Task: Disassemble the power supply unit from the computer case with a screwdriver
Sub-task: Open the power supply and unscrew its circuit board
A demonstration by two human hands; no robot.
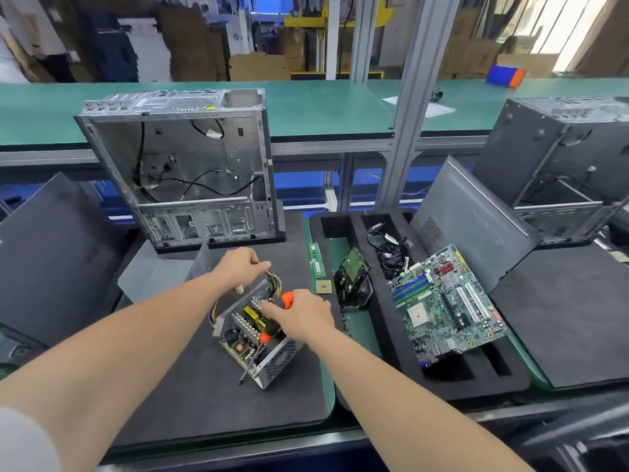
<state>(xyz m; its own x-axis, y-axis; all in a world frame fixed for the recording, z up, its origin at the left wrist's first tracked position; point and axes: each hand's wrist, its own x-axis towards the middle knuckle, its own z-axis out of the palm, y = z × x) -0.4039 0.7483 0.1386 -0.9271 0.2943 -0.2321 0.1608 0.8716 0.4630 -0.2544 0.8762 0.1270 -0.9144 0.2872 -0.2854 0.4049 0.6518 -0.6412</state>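
Here right fingers [283, 313] clamp the half-hidden screwdriver [270, 331]; left fingers [261, 266] pinch yellow cables [276, 279].

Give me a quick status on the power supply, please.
Left hand holds the wire bundle; right hand grips the screwdriver. Power supply out of the computer case, open on the mat. Nothing blocking.

The opened power supply unit [253, 330] lies on a dark mat [190, 396] — left hand [240, 267] grips its wire bundle [274, 279]. Right hand [301, 315] holds an orange-handled screwdriver [272, 330] over it — the empty computer case [183, 165] stands behind.
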